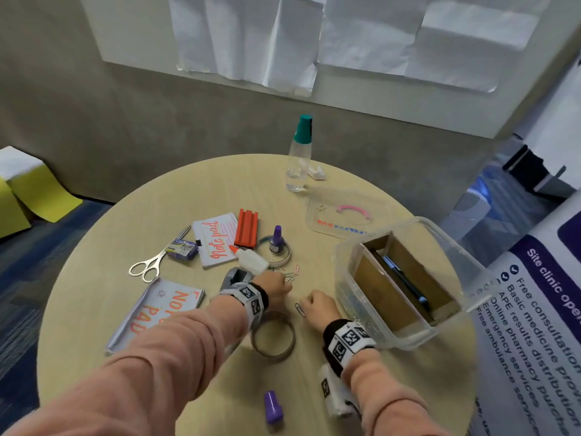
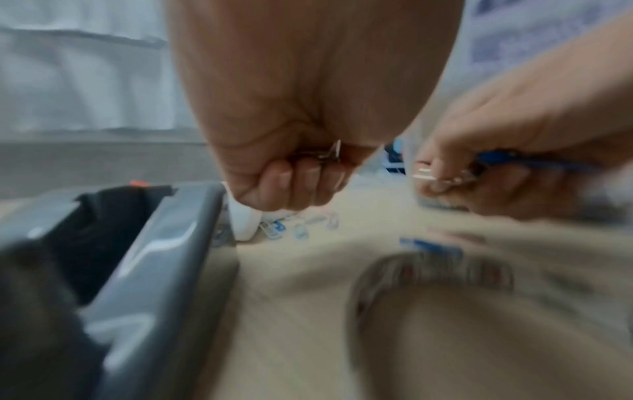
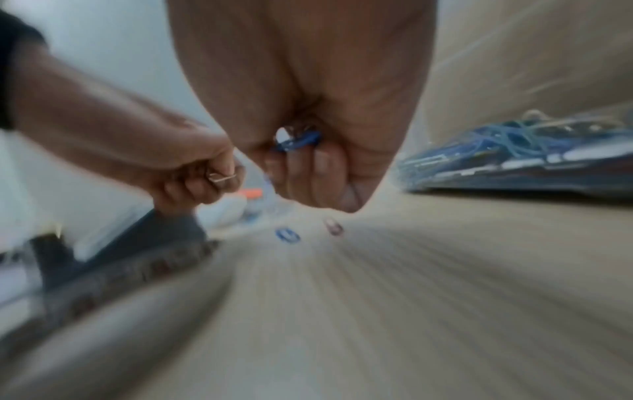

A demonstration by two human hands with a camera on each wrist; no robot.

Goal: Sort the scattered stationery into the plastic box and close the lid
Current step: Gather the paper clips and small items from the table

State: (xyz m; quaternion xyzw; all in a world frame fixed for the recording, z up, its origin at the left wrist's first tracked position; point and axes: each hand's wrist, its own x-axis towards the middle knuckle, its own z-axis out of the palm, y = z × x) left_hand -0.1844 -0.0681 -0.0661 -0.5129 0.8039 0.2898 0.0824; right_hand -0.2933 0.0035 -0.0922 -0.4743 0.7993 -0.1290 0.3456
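Both hands hover low over the round table, close together. My left hand is curled into a fist and grips silver paper clips. My right hand is also curled and holds blue paper clips against its palm. Loose clips lie just beyond the left hand, and one more clip lies between the hands. The clear plastic box stands open to the right of my right hand, with cardboard dividers and a dark pen inside. Its lid lies flat behind it.
Further left lie two notepads, scissors, a staple box, a red holder, a glue bottle, a purple ink bottle and a grey stapler. A tape roll and purple cap lie nearer me. A bottle stands at the back.
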